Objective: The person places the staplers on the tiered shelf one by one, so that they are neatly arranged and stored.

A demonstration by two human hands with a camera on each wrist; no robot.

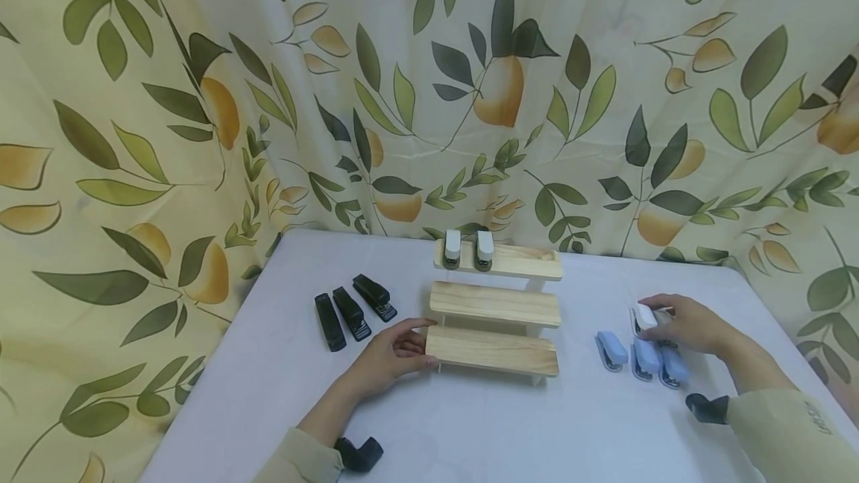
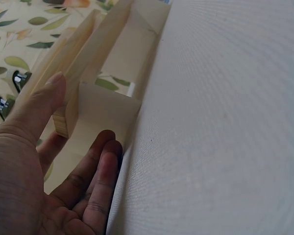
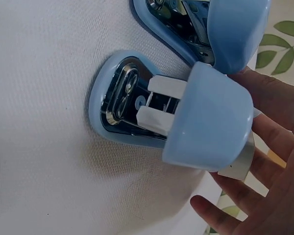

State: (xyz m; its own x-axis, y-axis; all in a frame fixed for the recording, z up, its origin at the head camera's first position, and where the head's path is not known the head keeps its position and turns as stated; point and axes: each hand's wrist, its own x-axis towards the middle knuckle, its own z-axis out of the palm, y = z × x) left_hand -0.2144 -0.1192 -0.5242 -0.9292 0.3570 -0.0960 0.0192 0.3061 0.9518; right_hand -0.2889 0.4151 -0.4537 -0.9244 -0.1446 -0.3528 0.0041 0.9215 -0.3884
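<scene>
My left hand (image 1: 388, 358) grips the left end of the lowest plank of a three-step wooden rack (image 1: 493, 351). In the left wrist view the thumb lies on top of the plank (image 2: 61, 123), with other fingers curled below by the white support (image 2: 108, 104). Over at the right, my right hand (image 1: 684, 323) holds a white stapler (image 1: 646, 316) between thumb and fingers, just behind three light-blue staplers (image 1: 646, 358). From the right wrist, a blue stapler (image 3: 210, 117) stands in front of my fingers and hides most of the white one.
Two white-topped staplers (image 1: 484, 248) stand side by side on the rack's top plank. Left of the rack, three black staplers (image 1: 351, 313) lie on the white-covered table (image 1: 510, 434). A leaf-and-fruit patterned curtain (image 1: 429, 95) hangs behind and along the left side.
</scene>
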